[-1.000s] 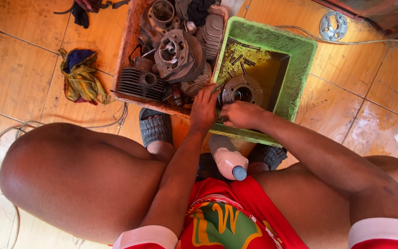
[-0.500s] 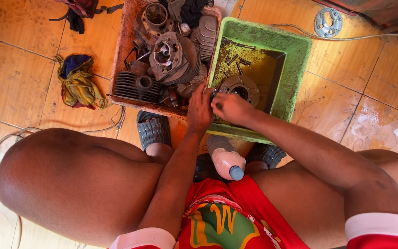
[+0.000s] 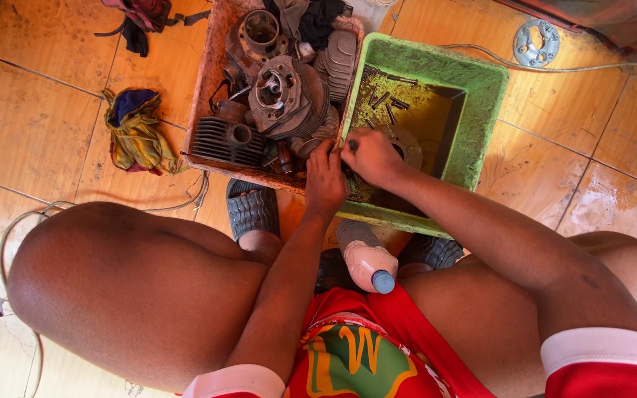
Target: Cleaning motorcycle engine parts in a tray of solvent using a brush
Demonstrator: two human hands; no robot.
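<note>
Both hands meet over near edge of green tub [image 3: 481, 110], inside it. Right hand [image 3: 370, 155] closed around small dark tool, pressing on round grey metal disc [image 3: 407, 151] that lies in tub's dirty liquid. Left hand [image 3: 326, 180] touches disc's edge, fingers bent; grip not clear. Rusty tray [image 3: 208, 81] with engine parts just beside tub. White bottle [image 3: 366, 262] between knees.
</note>
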